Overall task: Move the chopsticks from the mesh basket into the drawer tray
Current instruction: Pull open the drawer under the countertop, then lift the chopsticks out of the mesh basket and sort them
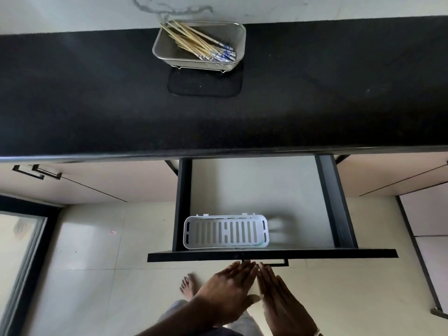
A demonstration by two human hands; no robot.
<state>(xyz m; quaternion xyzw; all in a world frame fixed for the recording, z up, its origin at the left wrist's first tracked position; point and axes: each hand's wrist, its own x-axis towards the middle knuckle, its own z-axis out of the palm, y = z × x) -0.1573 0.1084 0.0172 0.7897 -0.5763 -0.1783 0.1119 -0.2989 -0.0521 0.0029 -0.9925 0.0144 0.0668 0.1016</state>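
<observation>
Several wooden chopsticks (201, 44) with blue-and-white patterned ends lie heaped in a steel mesh basket (164, 44) at the back of the black countertop. Below the counter a drawer (271, 253) stands pulled out. A white slotted plastic tray (226, 232) with nothing in it lies at the drawer's front left. My left hand (225, 291) and my right hand (282, 301) hover side by side just in front of the drawer's front panel, flat, fingers extended, holding nothing. Their fingertips are near the drawer handle (278, 262).
The black countertop (315, 93) spans the view, with a dark mat (206, 83) under the basket. Closed cabinet doors flank the drawer. A bare foot (189, 284) stands on the pale tiled floor below. A glass door is at the far left.
</observation>
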